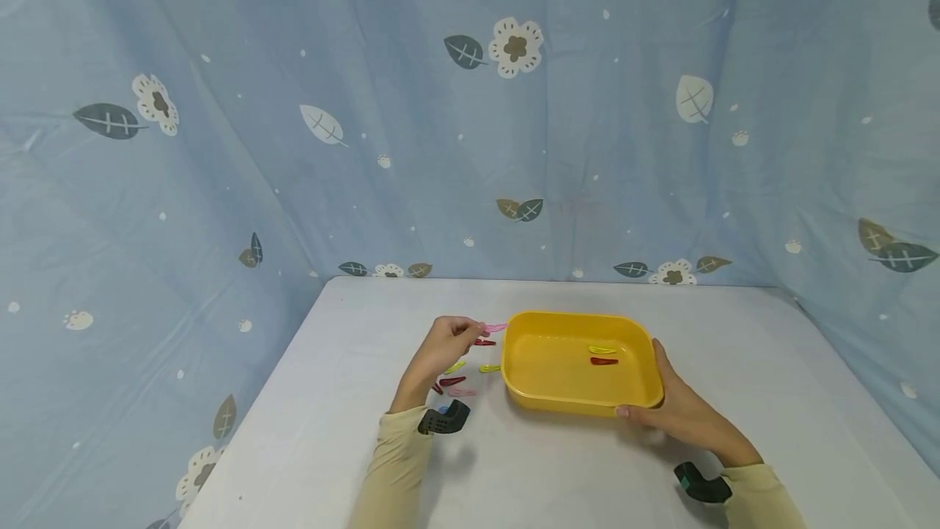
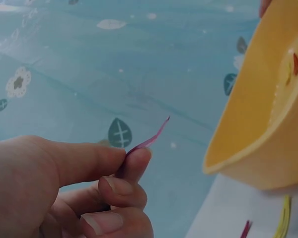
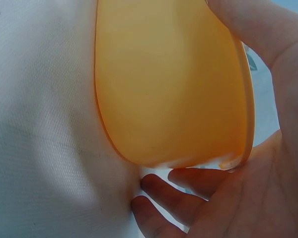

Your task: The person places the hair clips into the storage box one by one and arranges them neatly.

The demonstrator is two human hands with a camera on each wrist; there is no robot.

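White rectangular surface [image 1: 558,472] before blue leaf-printed cloth [image 1: 609,145]; left hand [image 1: 445,346] pinching slender pink clip [image 1: 495,327], right hand [image 1: 681,410] gripping yellow plastic tray [image 1: 561,406].

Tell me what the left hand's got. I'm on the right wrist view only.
Observer: The left hand pinches a pink hair clip.

Operator: OK. I only see the outside of the yellow tub. Anything in it?

Observer: Two clips lie inside it: a yellow clip and a red clip.

Operator: Any outside it?

Observer: Yes, several loose clips in red, yellow and pink lie on the white table, left of the tub in the head view.
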